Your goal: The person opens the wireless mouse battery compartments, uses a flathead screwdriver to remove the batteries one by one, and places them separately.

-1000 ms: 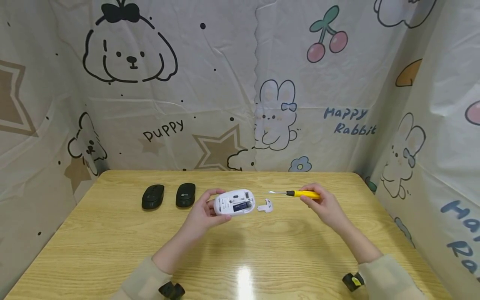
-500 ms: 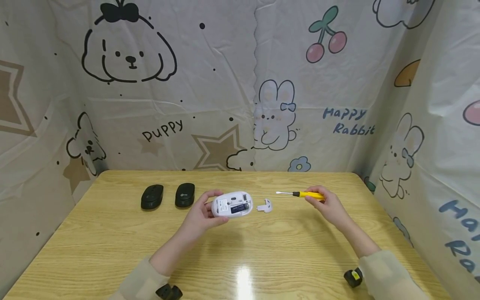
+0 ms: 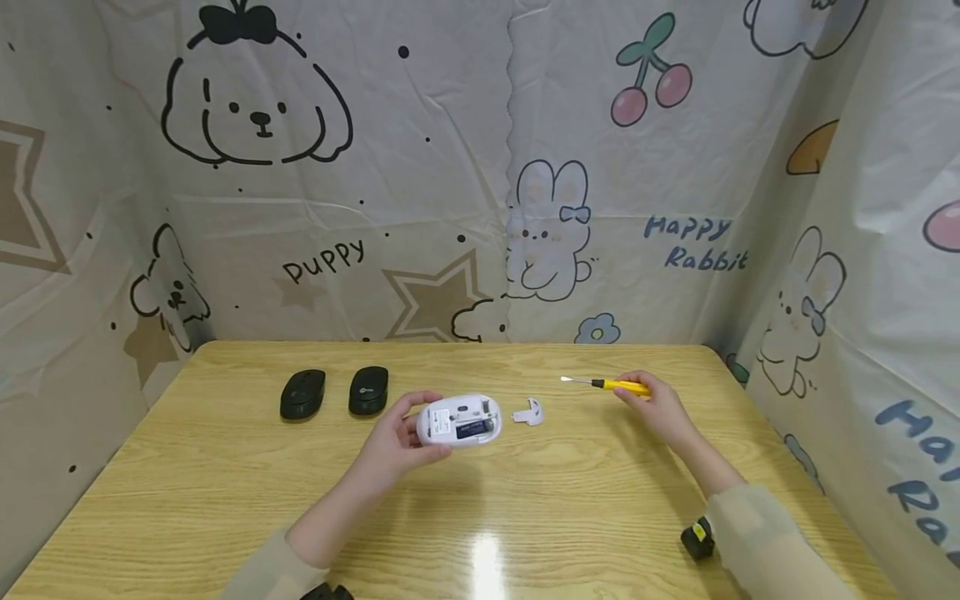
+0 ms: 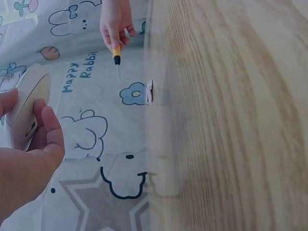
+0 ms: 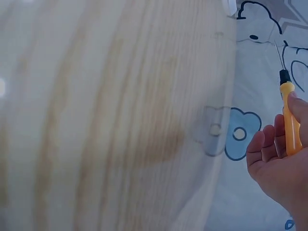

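My left hand (image 3: 397, 437) grips a white computer mouse (image 3: 438, 421) by its left end, thumb and fingers on opposite edges. Its underside faces the head camera, with the battery compartment uncovered and a dark battery (image 3: 472, 429) inside. In the left wrist view the mouse (image 4: 31, 103) is seen edge-on. A white battery cover (image 3: 529, 412) lies on the table just right of the mouse. Farther right, my right hand (image 3: 660, 407) holds a screwdriver (image 3: 628, 387) by its yellow handle, the flat metal tip pointing left. The right wrist view shows the yellow handle (image 5: 290, 120) between thumb and fingers.
Two black mice (image 3: 303, 394) (image 3: 369, 390) stand side by side at the back left of the wooden table (image 3: 570, 517). A patterned cloth (image 3: 420, 167) hangs behind the table and along both sides.
The left hand has brought the white mouse slightly left and nearer the person. The right hand has drawn the screwdriver to the right, away from the mouse. The battery cover stays put.
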`<state>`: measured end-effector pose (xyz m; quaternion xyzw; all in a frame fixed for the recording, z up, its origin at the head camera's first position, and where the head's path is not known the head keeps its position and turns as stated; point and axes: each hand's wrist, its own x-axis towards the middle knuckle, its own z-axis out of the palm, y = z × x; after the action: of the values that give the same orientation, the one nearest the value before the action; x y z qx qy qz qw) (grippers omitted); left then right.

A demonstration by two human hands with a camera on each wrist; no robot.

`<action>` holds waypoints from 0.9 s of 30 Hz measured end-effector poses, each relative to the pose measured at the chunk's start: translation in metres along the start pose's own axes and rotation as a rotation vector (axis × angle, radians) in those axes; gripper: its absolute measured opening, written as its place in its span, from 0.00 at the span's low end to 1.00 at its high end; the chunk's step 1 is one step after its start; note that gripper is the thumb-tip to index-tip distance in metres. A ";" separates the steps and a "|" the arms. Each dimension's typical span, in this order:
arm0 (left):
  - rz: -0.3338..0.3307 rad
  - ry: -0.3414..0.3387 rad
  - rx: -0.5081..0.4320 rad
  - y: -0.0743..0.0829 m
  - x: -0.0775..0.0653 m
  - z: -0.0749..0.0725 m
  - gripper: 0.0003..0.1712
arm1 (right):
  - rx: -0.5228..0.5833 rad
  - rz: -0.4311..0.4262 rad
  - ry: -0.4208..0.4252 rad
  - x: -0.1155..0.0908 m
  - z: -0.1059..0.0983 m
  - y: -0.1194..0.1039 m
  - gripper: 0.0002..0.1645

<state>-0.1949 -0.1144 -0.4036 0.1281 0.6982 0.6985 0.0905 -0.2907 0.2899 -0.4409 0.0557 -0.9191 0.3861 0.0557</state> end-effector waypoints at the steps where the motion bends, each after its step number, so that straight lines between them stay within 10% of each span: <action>1: 0.001 -0.002 -0.002 0.000 -0.001 0.000 0.39 | 0.000 0.005 -0.001 0.002 0.000 0.002 0.25; 27: -0.033 -0.013 -0.042 0.001 -0.003 -0.001 0.41 | -0.186 -0.040 -0.065 0.035 0.012 0.028 0.14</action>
<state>-0.1924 -0.1162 -0.4023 0.1190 0.6850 0.7104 0.1093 -0.3303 0.2987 -0.4638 0.0812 -0.9509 0.2961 0.0386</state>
